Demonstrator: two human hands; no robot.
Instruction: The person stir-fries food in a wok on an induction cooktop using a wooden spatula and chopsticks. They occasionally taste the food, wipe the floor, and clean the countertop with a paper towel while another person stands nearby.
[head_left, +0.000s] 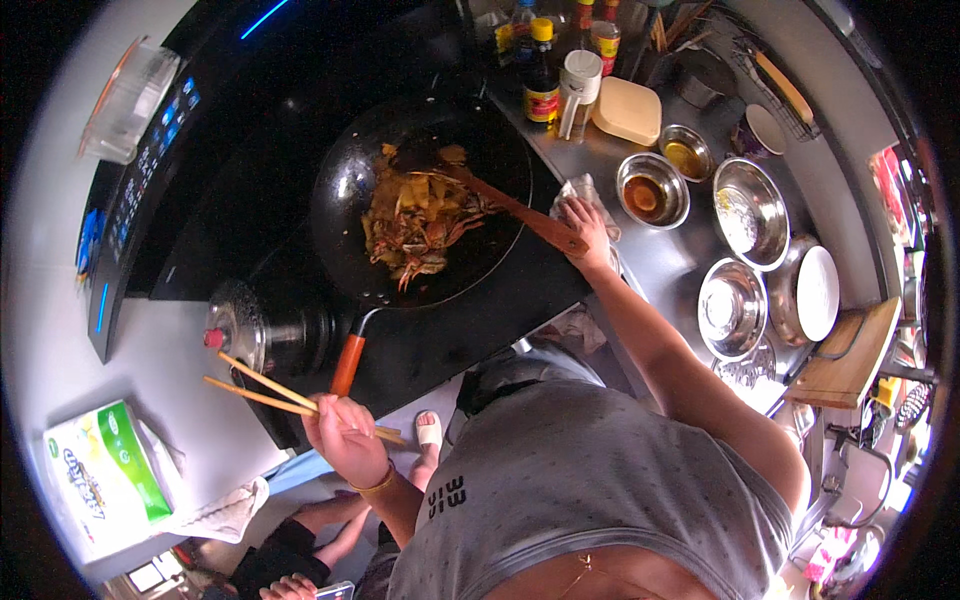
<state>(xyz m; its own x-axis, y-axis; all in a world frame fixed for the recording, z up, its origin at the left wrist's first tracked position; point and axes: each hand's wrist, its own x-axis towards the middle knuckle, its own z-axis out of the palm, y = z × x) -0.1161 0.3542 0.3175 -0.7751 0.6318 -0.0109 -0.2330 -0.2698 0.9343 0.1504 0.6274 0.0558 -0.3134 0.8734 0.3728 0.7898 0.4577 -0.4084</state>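
My left hand (349, 439) holds a pair of wooden chopsticks (266, 386), tips spread apart and pointing left, near the orange handle (348, 365) of a black wok. In the wok (480, 277) lie cooked crab pieces (420, 240) with yellowish chunks in brown sauce. A wooden spatula (517, 212) rests with its head in the food. Its handle crosses the rim, and the end overlaps my right wrist in view. My right hand (589, 229) has its fingers over a crumpled pale cloth (581, 191) on the metal counter, just right of the stove.
A lidded pot (259, 322) stands left of the wok. Sauce bottles (541, 75), an oil dispenser (579, 94), a cream box (628, 110) and several steel bowls (731, 307) line the counter. A tissue pack (105, 480) lies left. Another person's hand (289, 587) holds a phone below.
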